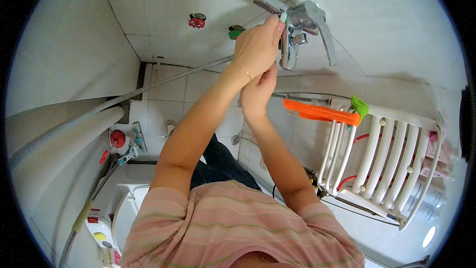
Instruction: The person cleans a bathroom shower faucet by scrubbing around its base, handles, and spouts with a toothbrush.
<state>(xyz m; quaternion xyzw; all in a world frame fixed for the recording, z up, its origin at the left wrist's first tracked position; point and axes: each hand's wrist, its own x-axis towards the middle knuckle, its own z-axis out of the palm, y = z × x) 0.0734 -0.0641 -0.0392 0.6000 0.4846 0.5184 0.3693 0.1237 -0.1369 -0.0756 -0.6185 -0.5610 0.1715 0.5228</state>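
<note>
My left hand (257,44) is raised against the left side of a chrome mixer tap (300,17) on the tiled wall. Its fingers are closed, and the tip of a small pale green piece (283,18) sticks out by the thumb; the rest of it is hidden. Just below, my right hand (260,89) is closed, its fingertips reaching up behind the left wrist; what it grips is hidden. A grey ribbed hose (163,80) runs from the lower left and disappears behind my left hand. The tap's lever points down to the right.
A red valve handle (197,21) and a green one (235,33) are on the wall to the left. At right, a white radiator rack (391,161) carries an orange cloth (320,112). A toilet (130,208) and a red plunger (117,139) stand at lower left.
</note>
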